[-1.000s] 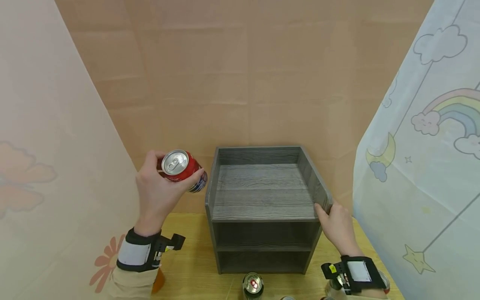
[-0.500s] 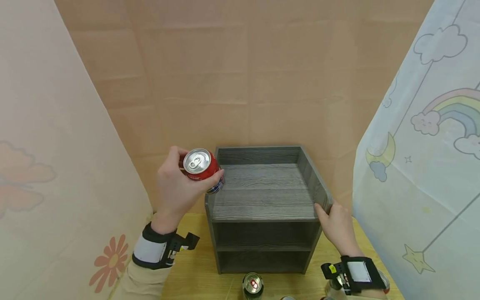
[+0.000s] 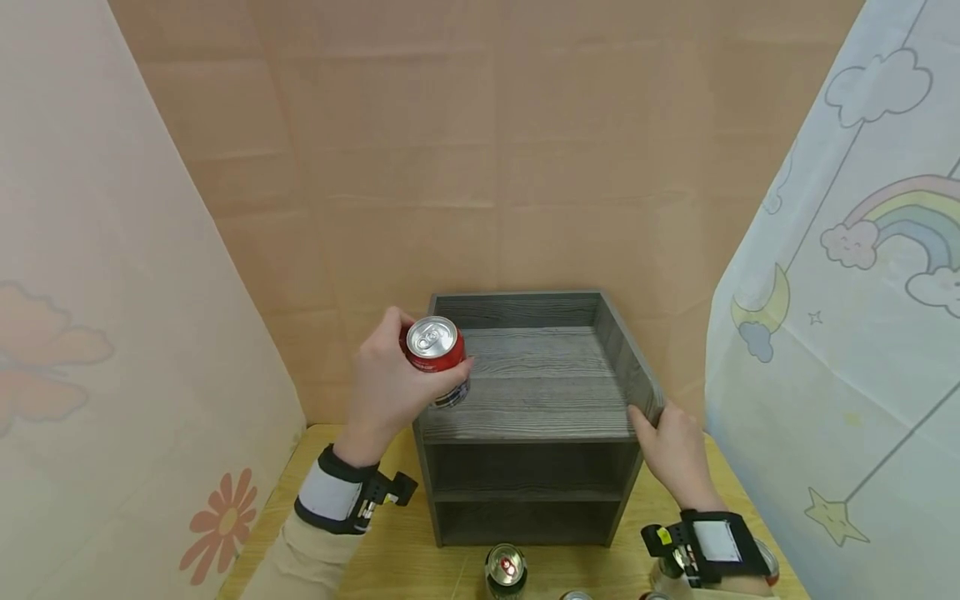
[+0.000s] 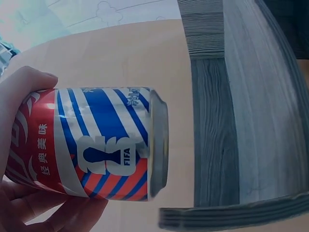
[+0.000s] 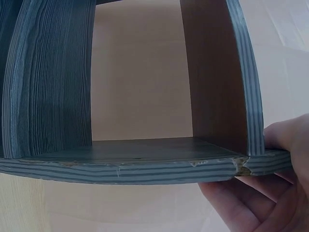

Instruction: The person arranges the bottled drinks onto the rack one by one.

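Observation:
My left hand [image 3: 386, 379] holds a red soda can [image 3: 440, 360] round its side, lid up. In the head view the can overlaps the left part of the top deck of a small grey wood-grain shelf unit [image 3: 532, 383]. The left wrist view shows blue, white and red stripes and a FIFA mark near the can's base [image 4: 116, 145], with the shelf's side panel [image 4: 217, 135] beyond it. My right hand [image 3: 675, 454] grips the front edge of the shelf's right side panel. In the right wrist view, thumb and fingers lie on either side of that panel [image 5: 145, 169].
A dark can [image 3: 506, 571] stands on the wooden table [image 3: 397, 525] in front of the shelf. Lids of two more cans [image 3: 576, 596] show at the bottom edge, and another can [image 3: 769, 560] is partly behind my right wrist. Printed cloths [image 3: 840, 350] hang on both sides.
My left hand has carried the can rightward from beside the shelf to over its left side, dropping slightly in the last half second. My right hand stays on the side panel.

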The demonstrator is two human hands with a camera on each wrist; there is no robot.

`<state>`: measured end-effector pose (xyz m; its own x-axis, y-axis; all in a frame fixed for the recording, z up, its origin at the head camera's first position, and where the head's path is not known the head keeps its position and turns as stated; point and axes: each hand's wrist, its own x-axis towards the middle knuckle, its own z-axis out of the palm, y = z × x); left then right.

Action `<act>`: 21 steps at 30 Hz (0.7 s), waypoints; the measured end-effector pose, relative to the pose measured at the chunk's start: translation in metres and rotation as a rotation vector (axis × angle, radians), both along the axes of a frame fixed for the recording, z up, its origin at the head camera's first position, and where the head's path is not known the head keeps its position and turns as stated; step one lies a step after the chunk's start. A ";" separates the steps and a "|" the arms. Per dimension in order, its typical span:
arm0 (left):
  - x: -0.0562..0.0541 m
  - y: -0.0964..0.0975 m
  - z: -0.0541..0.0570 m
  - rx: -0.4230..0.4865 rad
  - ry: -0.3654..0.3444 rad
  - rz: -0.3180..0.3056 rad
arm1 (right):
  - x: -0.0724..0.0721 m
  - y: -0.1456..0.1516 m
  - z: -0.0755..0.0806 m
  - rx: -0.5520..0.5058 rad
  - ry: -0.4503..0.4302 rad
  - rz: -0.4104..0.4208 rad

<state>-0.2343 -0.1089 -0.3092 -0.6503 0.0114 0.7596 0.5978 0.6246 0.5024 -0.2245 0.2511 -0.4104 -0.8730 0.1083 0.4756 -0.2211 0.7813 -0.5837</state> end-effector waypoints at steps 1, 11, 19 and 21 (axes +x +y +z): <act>-0.001 0.001 -0.002 -0.004 -0.010 0.007 | 0.000 0.000 0.000 0.001 -0.001 -0.001; -0.010 0.008 -0.021 -0.044 -0.081 0.044 | 0.000 -0.001 0.000 0.001 0.004 -0.006; -0.015 0.012 -0.030 -0.061 -0.120 0.051 | 0.000 -0.001 -0.001 0.005 0.016 -0.010; -0.016 0.013 -0.031 -0.070 -0.125 0.060 | 0.000 -0.001 -0.001 0.007 0.018 -0.013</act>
